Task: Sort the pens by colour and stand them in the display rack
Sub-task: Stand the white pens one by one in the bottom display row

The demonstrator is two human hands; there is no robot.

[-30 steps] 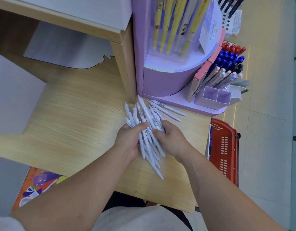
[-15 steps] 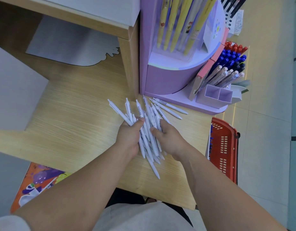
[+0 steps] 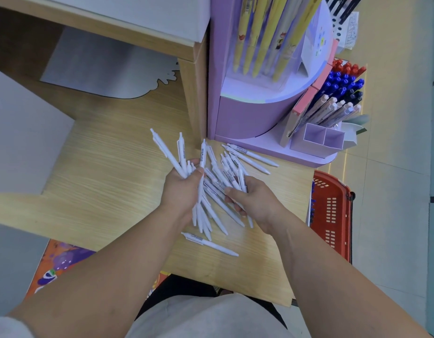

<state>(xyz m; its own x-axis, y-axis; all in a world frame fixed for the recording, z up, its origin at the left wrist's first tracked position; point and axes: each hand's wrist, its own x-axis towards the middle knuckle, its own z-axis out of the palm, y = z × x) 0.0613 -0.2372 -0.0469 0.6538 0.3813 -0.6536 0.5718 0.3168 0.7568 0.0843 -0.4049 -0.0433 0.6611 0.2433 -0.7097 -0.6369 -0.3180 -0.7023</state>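
A heap of white pens (image 3: 219,181) lies on the wooden counter (image 3: 108,181) in front of the purple display rack (image 3: 245,118). My left hand (image 3: 184,189) grips a fanned bunch of white pens (image 3: 179,154) whose tips point up and away. My right hand (image 3: 255,198) curls round several more white pens at the heap's right side. One white pen (image 3: 209,244) lies apart, near the counter's front edge. Two others (image 3: 250,157) rest by the rack's base. Red, blue, black and pale pens (image 3: 342,91) stand in the rack's right side.
Two small purple compartments (image 3: 318,140) sit at the rack's front right. Yellow pens (image 3: 259,35) hang in its upper part. A red basket (image 3: 330,215) stands on the floor to the right. A wooden shelf post (image 3: 194,93) rises left of the rack.
My left hand has lifted a bunch of pens and fanned them out to the left. One pen now lies alone near the front edge. The heap has spread wider.
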